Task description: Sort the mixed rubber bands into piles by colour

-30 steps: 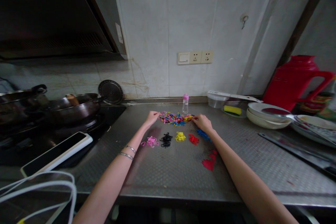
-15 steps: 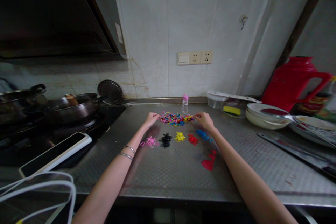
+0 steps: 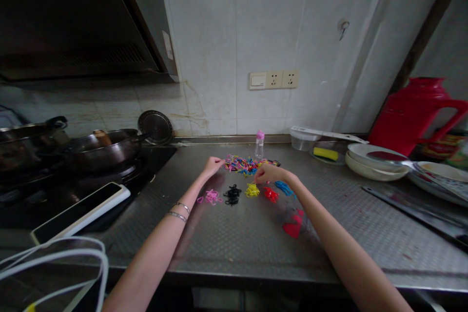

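A mixed heap of small coloured rubber bands (image 3: 243, 164) lies toward the back of the steel counter. My left hand (image 3: 212, 167) is at its left edge, thumb and fingers pinched together; what is between them is too small to see. Fingers pointing down, my right hand (image 3: 269, 173) is closed just above the yellow bands (image 3: 252, 190), its fingertips' content hidden. In front of the heap lie sorted bunches: pink bands (image 3: 212, 197), black bands (image 3: 232, 195), red bands (image 3: 271, 194) and blue bands (image 3: 284, 187), the last partly behind my right wrist.
Behind the heap stands a small pink-capped bottle (image 3: 259, 144). A red patch (image 3: 293, 224) lies near my right forearm. To the left are a white-edged device (image 3: 80, 212), white cables (image 3: 98, 258) and a pan (image 3: 106, 151); to the right, bowls (image 3: 373, 168) and a red thermos (image 3: 413, 114).
My right hand has moved left and nearer, from the heap's right edge to above the yellow bands. My left hand stays by the heap's left edge. The view has shifted slightly.
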Demonstrator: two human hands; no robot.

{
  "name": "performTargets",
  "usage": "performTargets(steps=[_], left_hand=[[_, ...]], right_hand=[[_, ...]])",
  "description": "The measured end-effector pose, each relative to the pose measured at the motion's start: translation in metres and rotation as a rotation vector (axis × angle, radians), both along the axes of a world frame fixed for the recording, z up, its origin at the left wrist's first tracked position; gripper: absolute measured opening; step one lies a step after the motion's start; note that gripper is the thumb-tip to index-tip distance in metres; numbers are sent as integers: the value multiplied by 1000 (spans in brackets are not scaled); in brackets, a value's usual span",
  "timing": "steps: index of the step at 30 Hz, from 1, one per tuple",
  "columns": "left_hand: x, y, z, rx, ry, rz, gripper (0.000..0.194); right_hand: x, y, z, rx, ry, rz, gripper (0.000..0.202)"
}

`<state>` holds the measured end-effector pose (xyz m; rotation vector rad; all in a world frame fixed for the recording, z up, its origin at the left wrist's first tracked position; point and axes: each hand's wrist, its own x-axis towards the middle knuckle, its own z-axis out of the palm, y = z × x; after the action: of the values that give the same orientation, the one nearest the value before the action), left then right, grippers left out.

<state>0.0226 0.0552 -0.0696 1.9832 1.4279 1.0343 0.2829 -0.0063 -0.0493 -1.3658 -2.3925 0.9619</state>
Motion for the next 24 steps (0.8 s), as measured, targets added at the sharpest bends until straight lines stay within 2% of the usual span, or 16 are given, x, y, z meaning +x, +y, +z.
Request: performTargets(steps=[4, 11, 17, 24], left_hand=[[3, -5, -1, 0, 73, -58, 36], [12, -13, -6, -28, 281, -50, 28], [19, -16, -7, 13, 308, -26, 23], [21, -19, -2, -15, 290, -31, 20]], right_hand=[[-2, -3, 4, -6, -16, -11, 25], [5, 3, 0, 147, 47, -109, 27], [9, 13, -13, 225, 40, -106, 23], [9, 12, -13, 260, 16, -142, 24]])
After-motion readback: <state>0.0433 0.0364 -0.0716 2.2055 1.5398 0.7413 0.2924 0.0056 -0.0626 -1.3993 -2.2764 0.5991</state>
